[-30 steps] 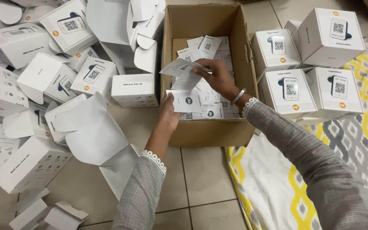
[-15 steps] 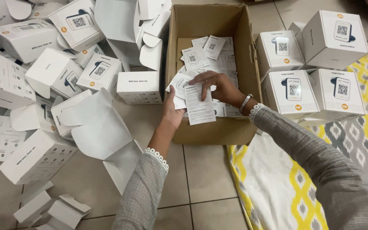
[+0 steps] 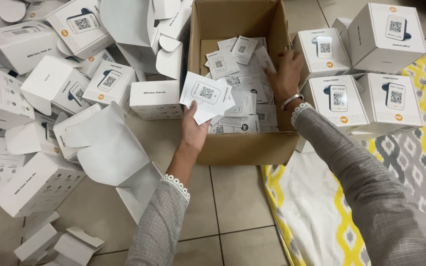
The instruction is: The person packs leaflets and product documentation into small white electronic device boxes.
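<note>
Sorting leaflets: our left hand (image 3: 193, 129) has fingers clamped on a white leaflet (image 3: 206, 94) at the cardboard box's (image 3: 245, 148) left wall, our right hand (image 3: 286, 75), fingers spread, presses the pile inside.

The right hand (image 3: 283, 74) hides some leaflets (image 3: 245, 106) in the carton (image 3: 242, 148); its far wall is cut off at the top edge.
</note>
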